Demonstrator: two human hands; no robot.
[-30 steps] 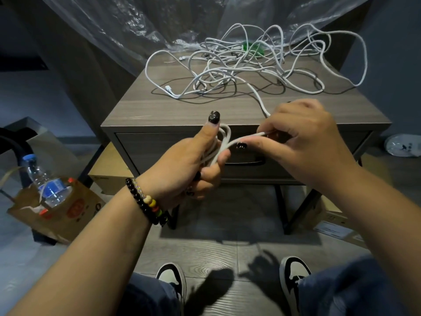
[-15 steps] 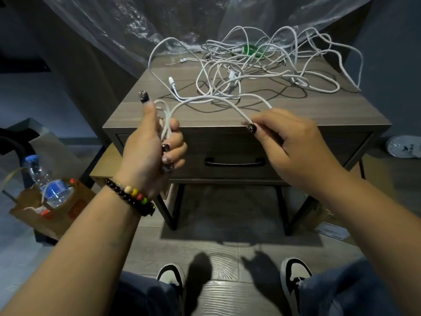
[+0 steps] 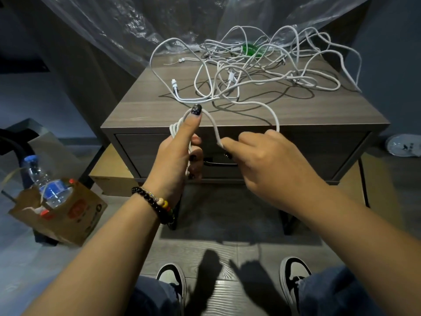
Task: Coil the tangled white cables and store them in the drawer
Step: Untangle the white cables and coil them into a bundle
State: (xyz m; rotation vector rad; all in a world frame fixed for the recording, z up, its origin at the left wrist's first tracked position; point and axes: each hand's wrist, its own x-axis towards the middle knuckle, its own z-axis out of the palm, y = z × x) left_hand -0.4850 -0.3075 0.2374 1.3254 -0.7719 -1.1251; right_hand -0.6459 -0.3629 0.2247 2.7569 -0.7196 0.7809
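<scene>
A tangle of white cables (image 3: 257, 71) lies on top of a grey-brown nightstand (image 3: 141, 110). One white cable (image 3: 271, 110) runs from the tangle over the front edge to my hands. My left hand (image 3: 180, 151) is shut on several loops of this cable, thumb up against them, in front of the closed drawer (image 3: 141, 151). My right hand (image 3: 266, 160) pinches the same cable just right of the loops and forms a fresh arc. The drawer's dark handle (image 3: 218, 164) shows between my hands.
Clear plastic sheeting (image 3: 159, 26) hangs behind the nightstand. A brown paper bag (image 3: 66, 215) with a water bottle (image 3: 43, 181) stands on the floor at left, a cardboard box (image 3: 111, 172) beside the nightstand. A white round object (image 3: 403, 145) lies at far right. My shoes (image 3: 173, 281) are below.
My left hand moved right and down, back in front of the drawer. My right hand brought the cable toward it, laying another loop. The tangle on top shifted slightly.
</scene>
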